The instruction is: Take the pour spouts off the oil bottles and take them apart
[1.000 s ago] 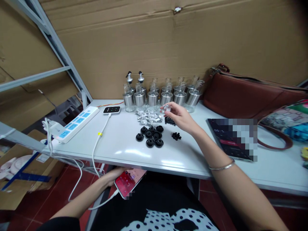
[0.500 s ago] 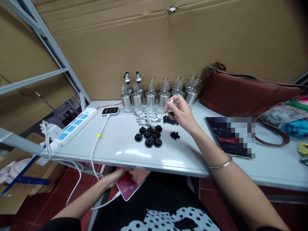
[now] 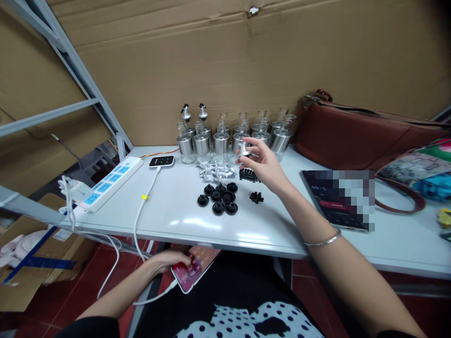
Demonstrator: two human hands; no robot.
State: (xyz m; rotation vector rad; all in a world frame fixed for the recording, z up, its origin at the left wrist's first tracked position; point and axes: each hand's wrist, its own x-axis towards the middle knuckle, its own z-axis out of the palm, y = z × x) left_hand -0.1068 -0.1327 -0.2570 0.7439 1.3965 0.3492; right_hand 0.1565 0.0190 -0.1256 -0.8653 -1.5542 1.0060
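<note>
My right hand [image 3: 262,162] is raised above the table with a silver bottle pour spout [image 3: 244,150] pinched between thumb and fingers. Below it lie a dark slotted plastic strip [image 3: 248,175] and a small heap of black caps [image 3: 256,197]. To its left are a pile of silver spout parts [image 3: 215,171] and a cluster of round black stoppers [image 3: 218,197]. Under the table's front edge, my left hand [image 3: 176,259] grips a smartphone [image 3: 193,274] at my lap, its thumb over the screen and its other fingers hidden.
Glass bottles with metal sleeves [image 3: 221,143] line the cardboard wall; two at the left carry spouts [image 3: 203,111]. A power strip [image 3: 112,183] and a small screen device [image 3: 161,162] with a cable stand left. To the right are a tablet [image 3: 327,199] and a brown leather bag [image 3: 352,136].
My right hand has turned and moved slightly left, bringing the silver spout into clearer view. The left thumb has come over the phone's screen from its edge.
</note>
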